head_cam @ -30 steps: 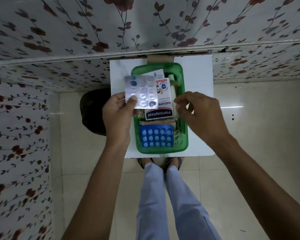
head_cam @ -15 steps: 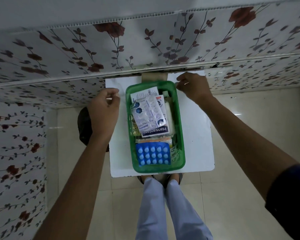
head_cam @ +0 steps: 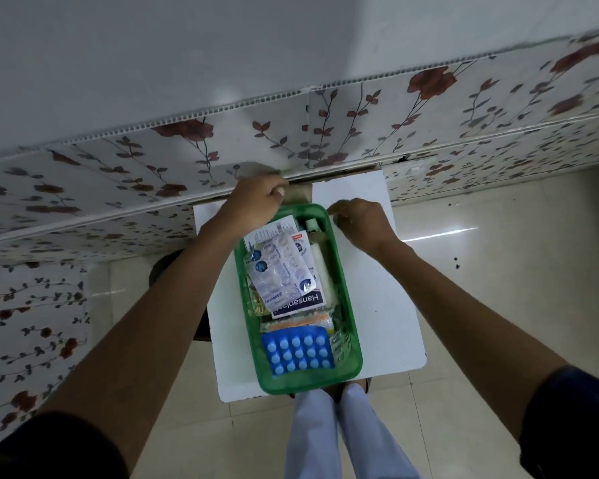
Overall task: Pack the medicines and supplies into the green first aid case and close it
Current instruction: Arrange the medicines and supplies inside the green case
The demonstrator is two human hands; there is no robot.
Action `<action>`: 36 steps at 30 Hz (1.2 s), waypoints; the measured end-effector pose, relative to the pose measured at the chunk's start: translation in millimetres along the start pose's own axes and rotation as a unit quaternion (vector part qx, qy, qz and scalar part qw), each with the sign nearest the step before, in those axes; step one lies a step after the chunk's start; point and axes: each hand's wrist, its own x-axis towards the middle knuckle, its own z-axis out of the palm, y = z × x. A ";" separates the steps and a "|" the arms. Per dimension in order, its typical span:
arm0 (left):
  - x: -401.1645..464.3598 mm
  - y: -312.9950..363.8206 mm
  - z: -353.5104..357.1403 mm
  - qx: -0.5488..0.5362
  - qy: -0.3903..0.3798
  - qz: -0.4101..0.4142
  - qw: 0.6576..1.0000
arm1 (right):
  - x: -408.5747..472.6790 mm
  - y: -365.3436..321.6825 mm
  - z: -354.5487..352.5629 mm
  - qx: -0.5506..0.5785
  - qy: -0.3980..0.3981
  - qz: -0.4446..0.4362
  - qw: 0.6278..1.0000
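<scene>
The green first aid case (head_cam: 305, 383) lies open on a small white table (head_cam: 381, 305). Inside it are a blue blister pack (head_cam: 298, 350) at the near end, a Hansaplast box (head_cam: 301, 302) in the middle with a silver blister strip (head_cam: 284, 267) on top, and a white roll (head_cam: 320, 271) along the right wall. My left hand (head_cam: 256, 202) is at the case's far left corner, fingers curled next to a tan piece (head_cam: 300, 195) at the wall. My right hand (head_cam: 360, 219) is at the far right corner, fingertips pinched by the rim. What either hand grips is not visible.
A floral-patterned wall panel (head_cam: 325, 133) stands right behind the table's far edge. A dark round object (head_cam: 161, 267) sits on the floor left of the table. My legs (head_cam: 329, 437) are at the table's near edge, with tiled floor (head_cam: 481, 288) to the right.
The silver blister strip left my left hand and now lies in the case. Both hands moved to the case's far end, the left crossing in from the table's left edge.
</scene>
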 end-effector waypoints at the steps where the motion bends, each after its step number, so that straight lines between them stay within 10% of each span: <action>1: 5.9 4.1 -0.6 -0.005 0.009 -0.002 1.000 | 3.2 -2.2 -3.6 0.045 0.031 0.028 0.998; 6: 16.0 5.6 -4.2 0.025 0.081 -0.118 0.989 | 35.7 -27.3 -18.1 0.329 -0.013 0.196 0.924; 10: 17.3 -4.3 -5.9 -0.128 0.040 -0.221 0.966 | 56.2 -44.1 -20.2 0.346 -0.080 0.266 0.896; 25: -75.6 -12.8 8.8 -0.372 0.262 -0.159 0.876 | -71.9 -84.5 -54.6 0.273 0.142 0.038 0.951; 36: -113.9 -32.0 41.5 -0.276 0.182 -0.191 0.924 | -52.3 -81.9 2.9 -0.061 0.201 -0.157 0.965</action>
